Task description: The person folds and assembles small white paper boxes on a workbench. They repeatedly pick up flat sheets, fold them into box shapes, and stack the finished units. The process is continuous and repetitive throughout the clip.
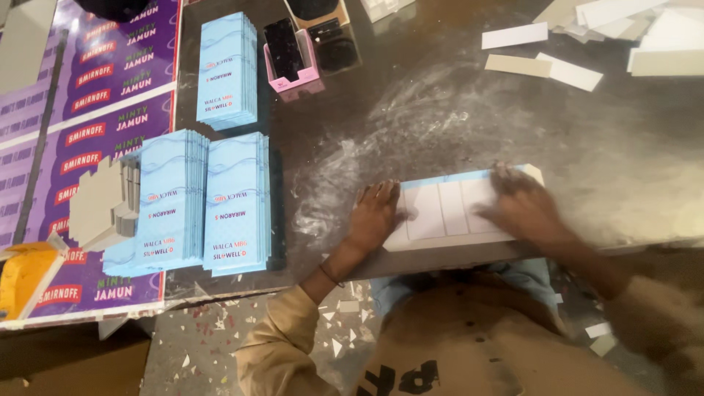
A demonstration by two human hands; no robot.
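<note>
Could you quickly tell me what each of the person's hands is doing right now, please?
Left hand: open, pressed flat on the left end of the white and blue card piece.
Right hand: blurred, seemingly open, resting flat on its right part.

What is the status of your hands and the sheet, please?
Left hand and right hand flat on the blue-edged sheet, at the table edge. Blue stacks left, apart. Nothing in the way.

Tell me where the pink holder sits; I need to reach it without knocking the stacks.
In the head view the pink holder stands at the table's far edge, upper left of centre, just right of the single stack of light blue sheets.
</note>
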